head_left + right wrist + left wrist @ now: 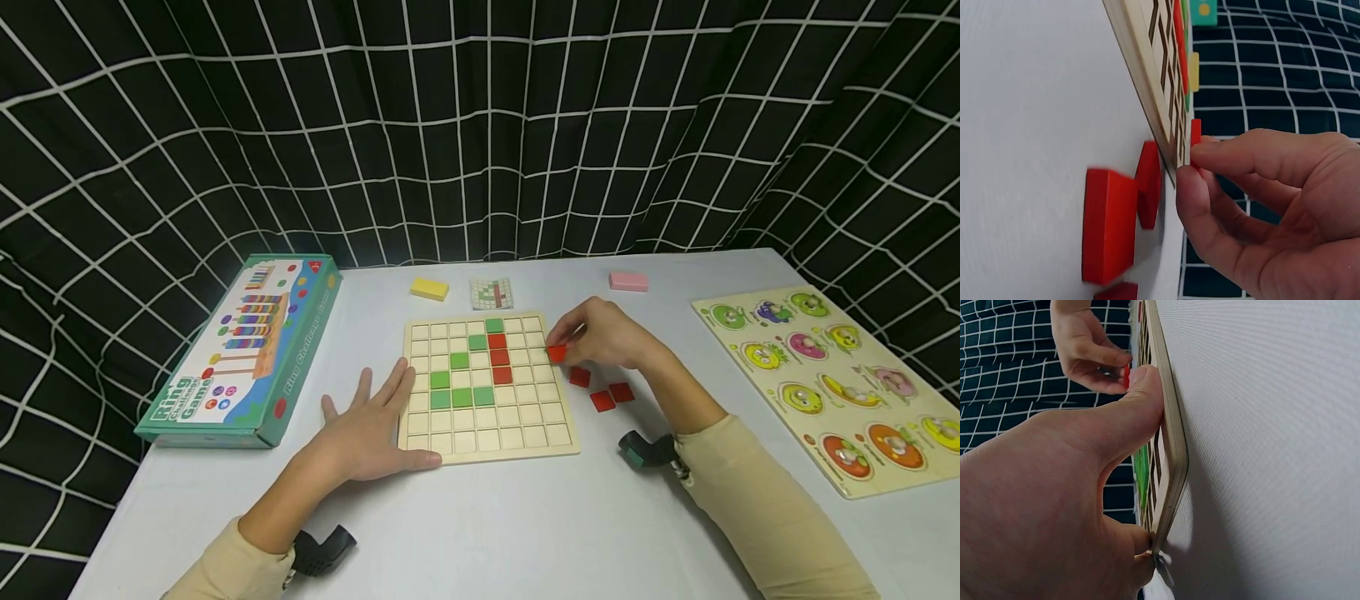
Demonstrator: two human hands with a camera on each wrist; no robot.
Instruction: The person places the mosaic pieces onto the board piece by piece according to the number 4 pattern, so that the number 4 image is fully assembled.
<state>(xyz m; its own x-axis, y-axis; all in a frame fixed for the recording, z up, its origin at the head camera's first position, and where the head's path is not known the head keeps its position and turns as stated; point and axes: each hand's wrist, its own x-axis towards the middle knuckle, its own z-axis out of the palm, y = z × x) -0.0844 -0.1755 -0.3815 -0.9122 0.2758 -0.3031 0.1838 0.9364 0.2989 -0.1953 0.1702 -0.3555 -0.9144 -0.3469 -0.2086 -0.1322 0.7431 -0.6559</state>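
A person's right hand point(606, 335) pinches a red tile point(556, 353) between thumb and fingers point(1254, 153) at the right edge of a wooden grid board point(491, 417) lying on a white desk point(525, 517). The left hand point(375, 425) lies flat, fingers released and straight, pressing the board's lower left corner. Green and red tiles already sit in the grid. 3 loose red tiles point(602, 391) rest just beside the board's right edge.

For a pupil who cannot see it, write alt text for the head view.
A right hand pinches a red tile at the right edge of a wooden grid board, while the left hand lies flat on its left side. Three more red tiles lie on the white table.
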